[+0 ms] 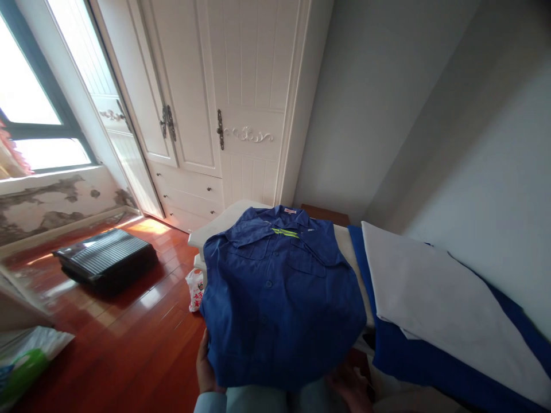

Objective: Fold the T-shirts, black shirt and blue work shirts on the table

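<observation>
A dark blue button-up shirt [271, 287] lies front side up, its collar at the far end and its sleeves folded across the chest. Yellow-green stripes show near the collar. The lower end of the shirt hangs toward me, over the near edge of a white surface. My left hand [205, 364] grips the shirt's lower left edge, with the fingers partly hidden under the cloth. At the lower right, my right hand [350, 387] is dim and blurred beside the lower right hem; its fingers cannot be made out clearly.
White cloth [434, 287] lies on blue cloth [413, 355] at the right. A white wardrobe [253, 74] stands ahead. On the floor at the left are a black suitcase [109, 258] and a plastic bag [30, 361]. Another small bag [194, 289] hangs beside the white furniture.
</observation>
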Demonstrator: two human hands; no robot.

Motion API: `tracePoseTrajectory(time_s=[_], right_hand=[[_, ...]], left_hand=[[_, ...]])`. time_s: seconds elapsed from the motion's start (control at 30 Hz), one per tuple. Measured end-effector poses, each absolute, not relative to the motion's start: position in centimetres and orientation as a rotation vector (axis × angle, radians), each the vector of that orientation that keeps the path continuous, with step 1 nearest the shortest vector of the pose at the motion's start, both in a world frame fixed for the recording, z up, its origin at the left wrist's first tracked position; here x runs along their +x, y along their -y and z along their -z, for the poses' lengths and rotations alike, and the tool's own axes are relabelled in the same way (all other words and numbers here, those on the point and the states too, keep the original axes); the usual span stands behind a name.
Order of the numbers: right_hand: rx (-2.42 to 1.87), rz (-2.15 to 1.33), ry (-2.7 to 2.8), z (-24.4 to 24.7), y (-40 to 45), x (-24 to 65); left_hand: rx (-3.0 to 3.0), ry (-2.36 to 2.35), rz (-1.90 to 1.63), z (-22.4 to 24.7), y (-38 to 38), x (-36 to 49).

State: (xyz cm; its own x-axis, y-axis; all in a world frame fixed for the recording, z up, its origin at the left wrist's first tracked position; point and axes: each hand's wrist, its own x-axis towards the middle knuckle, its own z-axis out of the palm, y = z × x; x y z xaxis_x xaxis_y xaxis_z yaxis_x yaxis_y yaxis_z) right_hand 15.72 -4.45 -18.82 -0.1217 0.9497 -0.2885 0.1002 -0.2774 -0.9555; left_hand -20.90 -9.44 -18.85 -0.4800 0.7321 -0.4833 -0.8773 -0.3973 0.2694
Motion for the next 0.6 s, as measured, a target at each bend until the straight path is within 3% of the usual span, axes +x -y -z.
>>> tracePoseTrajectory(time_s=[0.43,0.6], right_hand=[[-1.385,-1.717,1.127,13.5,10.0,18.6],[-1.352,-1.593,1.201,8.7,12.2,17.7]], left_hand=[[-0.406,-0.790,-1.905,12.1,12.2,-23.0],[-0.363,-0.938,-1.865,8.4,13.3,-24.6]])
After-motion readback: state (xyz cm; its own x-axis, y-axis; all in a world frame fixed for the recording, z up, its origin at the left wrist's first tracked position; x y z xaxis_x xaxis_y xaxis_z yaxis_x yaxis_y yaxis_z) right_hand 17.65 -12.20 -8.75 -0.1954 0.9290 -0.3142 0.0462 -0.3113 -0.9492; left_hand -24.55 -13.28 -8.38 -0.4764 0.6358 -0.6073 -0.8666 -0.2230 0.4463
